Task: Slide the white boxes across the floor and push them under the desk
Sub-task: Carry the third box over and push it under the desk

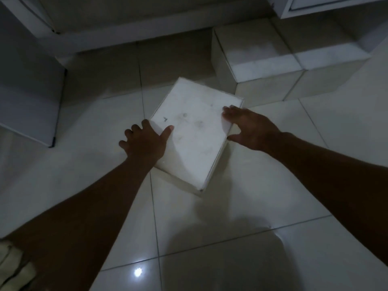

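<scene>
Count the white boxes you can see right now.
3. One box lies on the floor tiles under both hands; two more sit side by side at upper right, a nearer one and a farther one. Others may be hidden.

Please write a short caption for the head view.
Both hands, left and right, push a white box across the tiled floor.

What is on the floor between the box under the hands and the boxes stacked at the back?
Nothing: the head view shows bare tiled floor between the near box and the stacked boxes.
</scene>
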